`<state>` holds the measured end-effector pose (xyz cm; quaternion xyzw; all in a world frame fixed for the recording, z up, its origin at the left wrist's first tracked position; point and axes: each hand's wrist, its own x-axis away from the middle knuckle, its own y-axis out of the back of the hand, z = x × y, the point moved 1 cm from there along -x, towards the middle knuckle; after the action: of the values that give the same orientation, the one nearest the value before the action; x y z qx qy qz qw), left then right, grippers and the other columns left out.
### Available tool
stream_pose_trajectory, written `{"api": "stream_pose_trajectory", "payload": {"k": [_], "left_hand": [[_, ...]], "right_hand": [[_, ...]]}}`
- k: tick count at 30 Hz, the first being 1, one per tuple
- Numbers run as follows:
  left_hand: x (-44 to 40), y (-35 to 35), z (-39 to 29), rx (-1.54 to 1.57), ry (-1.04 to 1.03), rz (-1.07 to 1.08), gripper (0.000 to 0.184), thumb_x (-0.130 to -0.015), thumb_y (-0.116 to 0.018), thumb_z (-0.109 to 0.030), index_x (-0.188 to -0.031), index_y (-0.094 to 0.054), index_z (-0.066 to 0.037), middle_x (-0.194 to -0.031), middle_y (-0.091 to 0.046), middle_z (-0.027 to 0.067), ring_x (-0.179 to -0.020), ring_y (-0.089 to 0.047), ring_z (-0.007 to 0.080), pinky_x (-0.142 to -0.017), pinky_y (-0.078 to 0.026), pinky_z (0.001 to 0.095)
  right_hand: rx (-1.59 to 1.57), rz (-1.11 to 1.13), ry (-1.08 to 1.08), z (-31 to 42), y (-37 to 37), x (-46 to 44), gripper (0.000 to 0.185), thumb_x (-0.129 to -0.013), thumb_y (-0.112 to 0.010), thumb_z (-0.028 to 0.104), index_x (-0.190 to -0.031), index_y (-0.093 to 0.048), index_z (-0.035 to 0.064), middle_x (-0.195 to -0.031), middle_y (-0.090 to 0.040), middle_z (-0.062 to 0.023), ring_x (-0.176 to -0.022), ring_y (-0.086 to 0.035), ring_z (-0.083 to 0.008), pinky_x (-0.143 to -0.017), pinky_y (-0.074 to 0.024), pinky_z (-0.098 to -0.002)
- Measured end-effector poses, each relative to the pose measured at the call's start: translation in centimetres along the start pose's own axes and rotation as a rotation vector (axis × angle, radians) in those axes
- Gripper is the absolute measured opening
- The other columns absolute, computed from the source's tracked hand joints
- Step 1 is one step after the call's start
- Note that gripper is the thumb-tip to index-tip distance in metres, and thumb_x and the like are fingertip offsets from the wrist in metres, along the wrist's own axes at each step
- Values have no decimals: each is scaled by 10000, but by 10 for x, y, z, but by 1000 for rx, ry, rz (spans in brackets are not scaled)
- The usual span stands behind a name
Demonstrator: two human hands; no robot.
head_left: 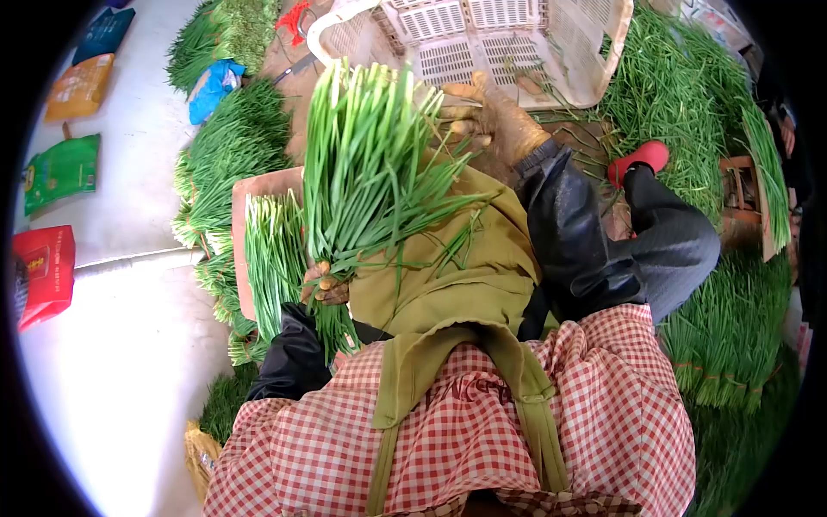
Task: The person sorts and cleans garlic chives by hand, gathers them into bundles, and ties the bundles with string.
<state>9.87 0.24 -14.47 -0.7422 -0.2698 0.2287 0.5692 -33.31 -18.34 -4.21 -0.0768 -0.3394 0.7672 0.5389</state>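
Green bundle (362, 164) — looked light, floppy, bruisable; best gripped mid-length. Left hand (327, 286) clasped its lower part; right hand (498, 119) — loosely spread, seemingly empty.

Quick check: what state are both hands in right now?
Left hand: closed, holding a thick bundle of long, thin green leafy stalks.
Right hand: open, fingers spread beside the bundle; whether they touch it can't be told.

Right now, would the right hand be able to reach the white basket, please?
Probably yes: the right hand looks open and close to the white basket, with nothing visibly between them.
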Motion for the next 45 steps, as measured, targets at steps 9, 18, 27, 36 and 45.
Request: {"api": "stream_pose_trajectory", "payload": {"k": [9,18,27,36,45], "left_hand": [[-32,25,-3,472,353,547,424,-928,-458,-351,-1168,-574,-20,-761,-682,58,-494,-595,110,-436,-493,250],[-52,12,-28,187,319,306,431,-924,-468,-347,-1162,-568,-2,-728,-668,55,-472,-576,109,-431,-476,242],[-45,-4,-29,41,338,83,438,-920,-477,-343,-1157,-562,16,-696,-655,53,-449,-556,108,-425,-459,235],[-32,-18,-28,-32,415,-57,446,-916,-487,-339,-1152,-556,34,-663,-641,50,-427,-537,107,-420,-442,228],[-37,-43,-17,-181,239,-203,344,-920,-519,-326,-907,-605,7,-586,-596,18,-346,-443,63,-338,-352,207]], "right_hand": [[299,73,-166,-2,-16,6,412,-853,-625,454,-733,-590,62,-551,-482,13,-423,-349,-72,-369,-246,-243],[504,96,-254,-24,2,18,196,-829,-637,221,-805,-642,27,-598,-533,13,-475,-413,-57,-381,-289,-225],[938,-495,513,43,38,3,384,-868,-623,243,-1240,-558,173,-777,-640,-66,-620,-578,-187,-620,-496,-303],[2036,-333,329,55,-19,-37,229,-858,-558,256,-1005,-605,87,-848,-676,-131,-822,-662,-305,-695,-528,-410],[1767,-556,62,91,37,20,489,-854,-589,313,-1275,-503,80,-1124,-626,-194,-1026,-611,-342,-894,-463,-397]]}}
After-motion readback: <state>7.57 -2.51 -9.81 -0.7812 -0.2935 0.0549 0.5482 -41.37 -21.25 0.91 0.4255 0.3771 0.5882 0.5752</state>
